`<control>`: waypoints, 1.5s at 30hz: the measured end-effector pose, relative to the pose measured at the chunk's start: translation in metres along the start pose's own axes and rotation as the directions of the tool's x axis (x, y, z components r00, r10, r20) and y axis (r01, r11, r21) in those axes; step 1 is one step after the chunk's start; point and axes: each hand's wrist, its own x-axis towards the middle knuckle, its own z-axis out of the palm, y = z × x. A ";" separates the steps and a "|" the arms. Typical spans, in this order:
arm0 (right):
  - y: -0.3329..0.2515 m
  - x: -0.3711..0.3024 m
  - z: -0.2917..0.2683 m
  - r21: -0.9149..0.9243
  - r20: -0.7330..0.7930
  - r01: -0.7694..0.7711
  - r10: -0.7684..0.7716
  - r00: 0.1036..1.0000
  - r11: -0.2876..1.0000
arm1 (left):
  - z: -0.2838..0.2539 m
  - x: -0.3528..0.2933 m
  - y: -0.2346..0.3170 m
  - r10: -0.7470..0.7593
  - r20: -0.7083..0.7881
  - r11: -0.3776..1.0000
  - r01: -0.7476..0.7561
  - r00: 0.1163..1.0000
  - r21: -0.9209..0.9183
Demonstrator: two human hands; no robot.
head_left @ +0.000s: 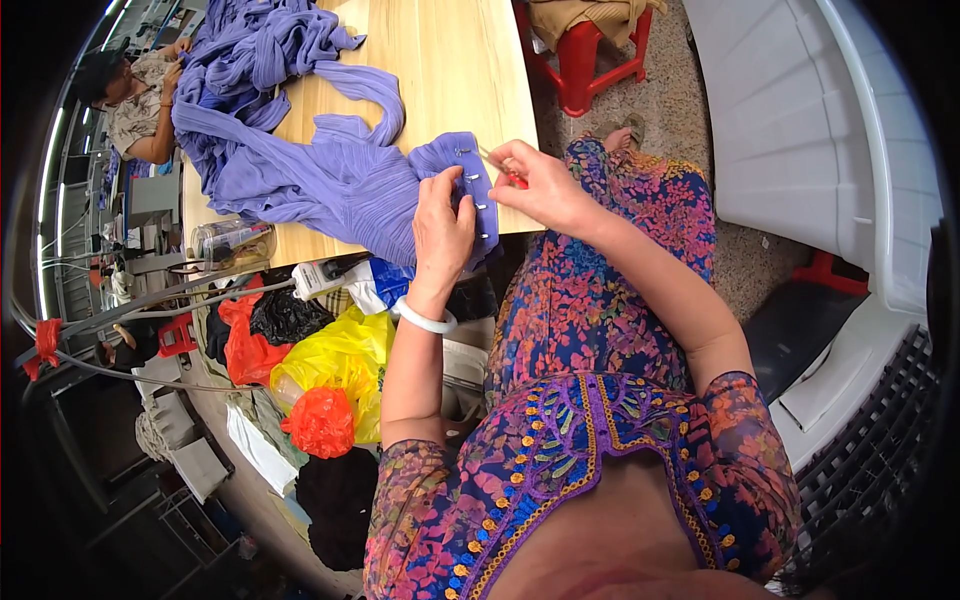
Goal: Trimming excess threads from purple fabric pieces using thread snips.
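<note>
Purple pleated cloth (340,190) lies at the edge of the wooden table (460,60), the left hand (443,228) laid on it, seemingly to steady it, gripping or not I can't tell, while the right hand (541,190) pinches a small red-handled tool (517,181).

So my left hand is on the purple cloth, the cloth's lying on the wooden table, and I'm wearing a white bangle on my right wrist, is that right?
Not quite: the head view shows the bangle on your left wrist. Your left hand is indeed on the purple cloth, which lies on the table.
</note>
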 end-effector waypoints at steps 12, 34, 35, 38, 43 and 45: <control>-0.006 0.004 0.025 -0.384 -0.118 0.139 -0.198 0.973 0.913 | 0.008 0.007 -0.017 -0.068 -0.016 0.997 0.069 0.998 0.040; 0.003 0.017 0.013 -0.082 -0.155 0.042 -0.054 0.986 0.996 | -0.009 0.012 -0.017 -0.337 0.357 0.668 0.488 0.871 -0.562; 0.002 0.017 0.011 -0.081 -0.154 0.042 -0.055 0.987 0.996 | -0.009 0.011 -0.018 -0.333 0.349 0.681 0.479 0.876 -0.553; 0.000 0.021 0.006 -0.057 -0.136 0.014 -0.022 0.990 0.998 | -0.002 0.008 -0.026 -0.287 0.275 0.782 0.390 0.918 -0.486; -0.010 0.026 0.001 -0.124 -0.084 0.045 -0.056 0.995 0.991 | 0.005 0.006 -0.026 -0.173 0.145 0.897 0.216 0.974 -0.386; -0.015 0.028 -0.001 -0.110 -0.064 0.041 -0.048 0.997 0.993 | 0.005 0.007 -0.020 -0.183 0.092 0.872 0.205 0.979 -0.444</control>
